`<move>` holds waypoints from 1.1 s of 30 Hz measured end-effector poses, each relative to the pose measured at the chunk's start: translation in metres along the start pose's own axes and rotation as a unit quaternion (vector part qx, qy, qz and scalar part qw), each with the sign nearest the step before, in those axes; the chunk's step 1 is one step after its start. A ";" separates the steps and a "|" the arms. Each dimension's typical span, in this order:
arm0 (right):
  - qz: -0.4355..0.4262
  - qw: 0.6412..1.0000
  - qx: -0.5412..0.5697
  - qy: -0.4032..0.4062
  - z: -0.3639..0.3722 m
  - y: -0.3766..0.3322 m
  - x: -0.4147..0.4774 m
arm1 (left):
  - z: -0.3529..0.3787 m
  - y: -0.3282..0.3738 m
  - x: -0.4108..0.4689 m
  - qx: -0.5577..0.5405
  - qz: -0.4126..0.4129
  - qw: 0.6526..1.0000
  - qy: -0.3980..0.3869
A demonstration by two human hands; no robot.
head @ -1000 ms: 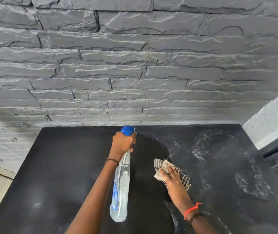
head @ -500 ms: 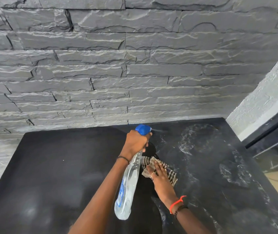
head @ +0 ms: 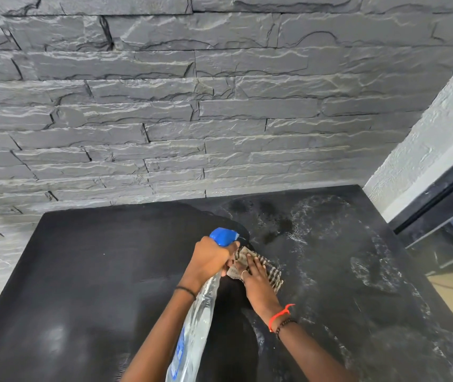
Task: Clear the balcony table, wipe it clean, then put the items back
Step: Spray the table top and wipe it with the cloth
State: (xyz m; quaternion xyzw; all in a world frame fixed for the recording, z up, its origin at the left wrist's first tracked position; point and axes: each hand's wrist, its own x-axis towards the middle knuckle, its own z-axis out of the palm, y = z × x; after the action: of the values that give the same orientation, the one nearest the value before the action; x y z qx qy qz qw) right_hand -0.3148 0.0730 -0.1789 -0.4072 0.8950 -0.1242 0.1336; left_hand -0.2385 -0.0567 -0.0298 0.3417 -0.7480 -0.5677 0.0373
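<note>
A black table (head: 87, 277) stands against a grey stone wall, with nothing on it but my hands and what they hold. My left hand (head: 211, 257) grips a clear spray bottle (head: 195, 323) by its blue trigger head, nozzle aimed at the far right of the tabletop. My right hand (head: 255, 274) lies flat on a striped cloth (head: 270, 272), pressing it onto the table just right of the bottle. White dusty smears and dark wet spray spots cover the table's right half; the left half looks darker and even.
The grey stone wall (head: 192, 119) runs right behind the table. A white textured wall (head: 426, 150) and a dark door frame (head: 440, 199) stand at the right, with a blue object on the floor beyond. Tiled floor shows at the left edge.
The view has turned right and closer to the table. Both hands have drawn together, and fresh dark wet spots have appeared on the far right of the tabletop.
</note>
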 end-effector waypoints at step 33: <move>-0.172 0.985 -0.010 0.002 0.001 0.015 0.068 | -0.099 -0.054 0.033 -0.120 0.029 0.971 0.205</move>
State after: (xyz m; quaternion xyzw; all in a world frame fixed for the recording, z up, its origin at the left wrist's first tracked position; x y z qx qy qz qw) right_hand -0.3682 0.0305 -0.1947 -0.5562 0.8129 -0.1374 0.1043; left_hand -0.1949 -0.1630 -0.0535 0.4220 -0.6607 -0.5697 0.2469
